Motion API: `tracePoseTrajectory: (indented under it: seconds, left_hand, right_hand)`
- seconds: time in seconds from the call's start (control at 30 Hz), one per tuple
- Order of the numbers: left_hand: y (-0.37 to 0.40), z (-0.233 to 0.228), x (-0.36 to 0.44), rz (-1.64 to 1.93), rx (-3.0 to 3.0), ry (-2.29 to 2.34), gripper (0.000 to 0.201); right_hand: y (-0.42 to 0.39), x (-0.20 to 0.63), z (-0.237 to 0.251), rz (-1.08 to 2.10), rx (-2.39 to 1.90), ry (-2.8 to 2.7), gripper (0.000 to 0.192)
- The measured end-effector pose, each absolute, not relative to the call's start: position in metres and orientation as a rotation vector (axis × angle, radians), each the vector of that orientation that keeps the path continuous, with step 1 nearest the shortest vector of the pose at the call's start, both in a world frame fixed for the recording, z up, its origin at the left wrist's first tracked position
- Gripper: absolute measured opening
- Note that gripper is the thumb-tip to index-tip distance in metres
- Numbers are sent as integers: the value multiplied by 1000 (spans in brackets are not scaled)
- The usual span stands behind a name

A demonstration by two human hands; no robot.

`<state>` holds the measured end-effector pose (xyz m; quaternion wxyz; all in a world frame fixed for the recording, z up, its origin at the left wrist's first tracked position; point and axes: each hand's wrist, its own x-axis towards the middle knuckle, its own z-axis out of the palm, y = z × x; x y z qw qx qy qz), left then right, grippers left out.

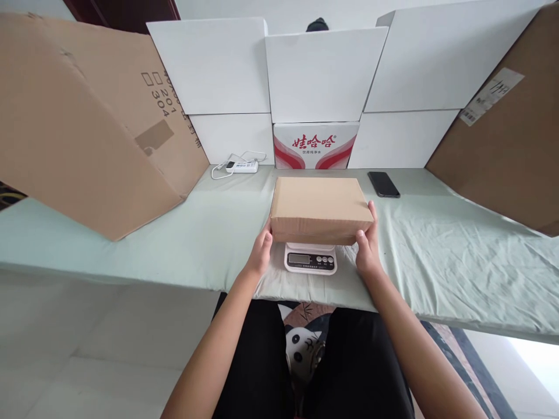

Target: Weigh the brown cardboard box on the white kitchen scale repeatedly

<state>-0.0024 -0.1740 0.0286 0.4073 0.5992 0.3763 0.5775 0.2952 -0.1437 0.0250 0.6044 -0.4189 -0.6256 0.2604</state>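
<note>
A closed brown cardboard box (321,199) is gripped at its two short ends, my left hand (262,247) on one and my right hand (369,243) on the other. Both thumbs press near the lower front corners, and most of the left fingers are hidden behind the box. Under it is a white digital kitchen scale (311,269), whose display and buttons stick out in front. The box covers the weighing plate; whether it rests on the plate or hangs just above, I cannot tell. No digits can be read on the display.
A black phone (384,184) lies right of the box. Back left, a white power strip (242,167) with its cable lies on the green cloth (196,233). White boxes (325,75) wall off the back, and large cardboard boxes (96,128) flank both sides.
</note>
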Motion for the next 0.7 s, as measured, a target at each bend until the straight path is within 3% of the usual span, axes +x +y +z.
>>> tracePoseTrajectory:
  seconds: [0.37, 0.7]
  left_hand:
    - [-174, 32, -2, 1470, 1464, 957, 88]
    - [-173, 29, -2, 1473, 1442, 962, 93]
  right_hand:
    - [-141, 300, 21, 424, -969, -1548, 83]
    - [-142, 299, 23, 454, -985, -1525, 81]
